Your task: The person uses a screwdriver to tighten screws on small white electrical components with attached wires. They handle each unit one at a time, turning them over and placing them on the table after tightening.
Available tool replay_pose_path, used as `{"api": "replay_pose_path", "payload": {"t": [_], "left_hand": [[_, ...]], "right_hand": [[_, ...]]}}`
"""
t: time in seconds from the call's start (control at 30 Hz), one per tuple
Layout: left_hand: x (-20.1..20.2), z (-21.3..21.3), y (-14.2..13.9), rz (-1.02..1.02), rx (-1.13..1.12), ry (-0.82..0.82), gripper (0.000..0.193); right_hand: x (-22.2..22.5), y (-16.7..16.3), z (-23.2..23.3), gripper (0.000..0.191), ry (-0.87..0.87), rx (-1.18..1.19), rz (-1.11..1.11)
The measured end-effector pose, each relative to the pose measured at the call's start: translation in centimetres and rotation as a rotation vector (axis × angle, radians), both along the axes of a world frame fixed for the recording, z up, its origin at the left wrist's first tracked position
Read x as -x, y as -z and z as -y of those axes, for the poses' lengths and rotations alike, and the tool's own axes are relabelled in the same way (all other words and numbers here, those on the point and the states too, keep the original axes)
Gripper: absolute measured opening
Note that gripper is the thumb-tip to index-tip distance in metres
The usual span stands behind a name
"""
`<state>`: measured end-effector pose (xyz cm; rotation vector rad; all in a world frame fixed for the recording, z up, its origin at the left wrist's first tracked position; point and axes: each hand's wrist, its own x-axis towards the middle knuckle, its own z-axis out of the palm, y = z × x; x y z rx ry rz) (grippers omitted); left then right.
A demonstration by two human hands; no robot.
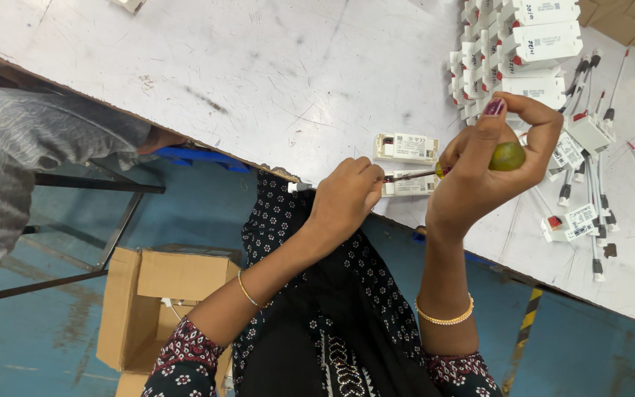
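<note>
My right hand point(490, 165) is closed around the green-yellow handle of a screwdriver point(507, 156), whose thin shaft runs left toward my left hand. My left hand point(347, 195) is curled over a small white plastic module point(411, 184) at the table's edge, holding it where the screwdriver tip meets it. A second white module point(406, 148) lies just behind it on the white table point(259, 73). The part under my left fingers is mostly hidden.
Stacked white modules point(523, 51) fill the table's far right, with several wired modules point(582, 184) scattered beside them. An open cardboard box point(159, 301) stands on the blue floor below. Another person's grey sleeve point(31, 147) reaches in at the left.
</note>
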<state>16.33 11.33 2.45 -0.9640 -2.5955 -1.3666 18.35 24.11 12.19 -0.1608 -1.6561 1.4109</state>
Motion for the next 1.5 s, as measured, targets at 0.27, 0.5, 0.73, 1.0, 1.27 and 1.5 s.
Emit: {"api": "replay_pose_path", "payload": {"t": [0.27, 0.5, 0.73, 1.0, 1.27, 1.5], "left_hand": [[-0.2, -0.1, 0.0, -0.001, 0.037, 0.005, 0.009], [-0.4, -0.2, 0.0, 0.033, -0.014, -0.002, 0.008], [-0.3, -0.5, 0.3, 0.084, -0.023, -0.014, 0.006], [0.3, -0.2, 0.6, 0.104, -0.012, 0.037, 0.006], [0.3, -0.8, 0.4, 0.000, 0.038, 0.046, 0.010], [0.8, -0.7, 0.5, 0.037, 0.007, 0.081, 0.009]], "right_hand": [[-0.2, 0.0, 0.0, 0.003, -0.015, 0.002, -0.027], [-0.7, 0.3, 0.1, 0.008, 0.010, 0.048, -0.047], [-0.9, 0.6, 0.0, 0.007, 0.024, 0.037, -0.051], [-1.0, 0.5, 0.0, 0.008, 0.021, 0.031, -0.058], [-0.9, 0.4, 0.1, 0.004, 0.011, 0.057, -0.056], [-0.9, 0.0, 0.3, 0.004, 0.014, 0.063, -0.059]]}}
